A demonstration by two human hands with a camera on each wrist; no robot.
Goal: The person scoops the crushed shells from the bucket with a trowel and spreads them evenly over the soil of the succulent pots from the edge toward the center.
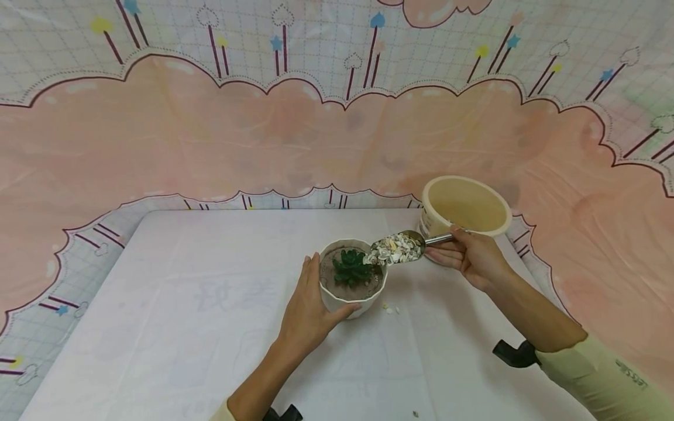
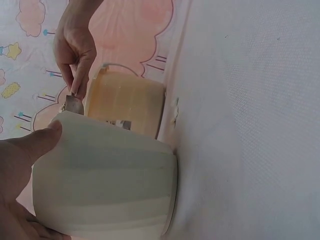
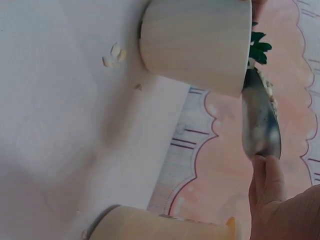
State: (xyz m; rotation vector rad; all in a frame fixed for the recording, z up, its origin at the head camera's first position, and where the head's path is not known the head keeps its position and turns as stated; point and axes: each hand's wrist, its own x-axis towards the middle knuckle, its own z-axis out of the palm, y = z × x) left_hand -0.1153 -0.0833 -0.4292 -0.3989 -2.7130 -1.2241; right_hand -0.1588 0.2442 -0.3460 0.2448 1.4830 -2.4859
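Note:
A white flowerpot [image 1: 344, 303] stands on the table, with a green succulent [image 1: 351, 268] set in its grey soil. My left hand [image 1: 308, 310] grips the pot, thumb on its near side and fingers along its left. In my right hand [image 1: 476, 257] is the handle of a metal scoop [image 3: 260, 120], heaped with pale stone chips [image 1: 396, 248]. The scoop's tip lies right at the pot's right rim, beside the succulent's leaves. The left wrist view shows the pot's smooth side [image 2: 110, 175] close up, hiding most of the scoop.
A cream bucket [image 1: 466, 204] stands at the table's back right corner, behind my right hand. A few spilled chips [image 3: 116, 54] lie on the white table [image 1: 184, 327] near the pot. Patterned cloth [image 1: 263, 140] hangs behind.

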